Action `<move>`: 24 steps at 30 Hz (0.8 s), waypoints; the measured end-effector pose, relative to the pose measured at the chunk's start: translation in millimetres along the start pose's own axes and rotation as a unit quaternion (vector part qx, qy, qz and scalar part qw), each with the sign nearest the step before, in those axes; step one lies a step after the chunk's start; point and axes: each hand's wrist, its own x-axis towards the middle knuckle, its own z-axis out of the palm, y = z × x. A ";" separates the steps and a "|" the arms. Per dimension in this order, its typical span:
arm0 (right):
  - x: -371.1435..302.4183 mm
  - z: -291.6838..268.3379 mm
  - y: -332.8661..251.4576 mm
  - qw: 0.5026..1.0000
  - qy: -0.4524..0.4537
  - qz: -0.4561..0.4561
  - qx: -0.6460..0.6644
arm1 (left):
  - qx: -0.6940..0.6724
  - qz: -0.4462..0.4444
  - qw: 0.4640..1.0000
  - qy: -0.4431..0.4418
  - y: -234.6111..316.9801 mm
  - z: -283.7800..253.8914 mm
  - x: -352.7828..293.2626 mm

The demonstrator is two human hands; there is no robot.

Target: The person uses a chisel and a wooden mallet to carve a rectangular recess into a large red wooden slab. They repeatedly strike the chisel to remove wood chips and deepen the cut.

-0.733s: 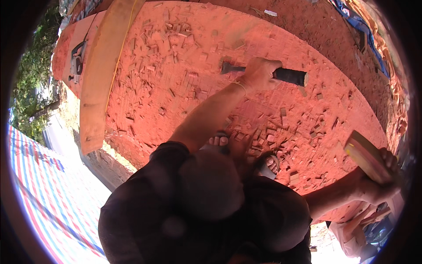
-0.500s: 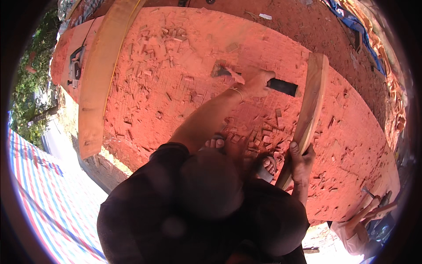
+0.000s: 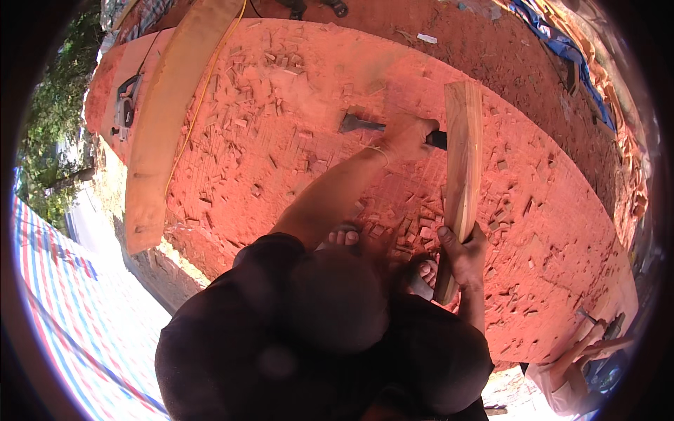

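Left hand: in the head view, the left hand [image 3: 409,133] is closed around a chisel [image 3: 360,124].
Chisel: it is held above the reddish slab [image 3: 302,175], its flat blade pointed left, its dark handle toward the right; whether the slab is touched by the edge cannot be told.
Right hand: a length of wood [image 3: 463,151] is gripped by the right hand [image 3: 465,254] near its lower end.
Length of wood: its upper part is seen across the handle's end; contact cannot be told.
Chips: many wood chips [image 3: 284,62] are scattered over the slab.
Left side: a long plank [image 3: 156,151] is laid across the slab, with a power tool [image 3: 125,109] beyond it.
Lower right: a co-worker's arm [image 3: 572,356] is seen at the slab's edge.
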 end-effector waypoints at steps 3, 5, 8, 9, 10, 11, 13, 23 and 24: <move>-22.8 -56.5 -5.1 0.997 0.054 -0.054 -0.007 | -0.045 -0.025 0.997 -0.050 -4.1 0.2 0.6; -25.8 -87.8 -50.3 0.970 0.143 -0.167 0.104 | -0.025 -0.011 1.000 0.003 -4.3 0.1 -0.1; -6.4 -92.2 -126.5 0.859 0.289 -0.308 0.289 | -0.038 -0.006 0.999 0.007 -5.8 1.2 -0.9; 1.4 -75.2 -135.0 0.870 0.257 -0.304 0.291 | -0.040 -0.009 0.999 0.009 -6.1 1.1 -2.1; 8.5 -56.4 -133.9 0.869 0.249 -0.298 0.308 | -0.038 -0.018 0.999 -0.007 -6.0 0.9 -3.5; 14.8 -34.6 -123.5 0.861 0.264 -0.274 0.337 | -0.049 -0.017 0.999 0.015 -5.8 0.3 -5.1; 15.9 12.9 -70.4 0.973 0.224 -0.043 0.027 | -0.058 -0.007 0.997 0.050 -5.6 -2.9 -7.9; -12.2 -93.0 -87.3 0.912 0.207 -0.236 0.265 | -0.046 -0.016 0.998 0.047 -8.7 -15.7 -7.4; -8.0 -92.5 -117.3 0.871 0.231 -0.294 0.319 | -0.046 -0.018 0.998 0.046 -9.8 -15.1 -5.7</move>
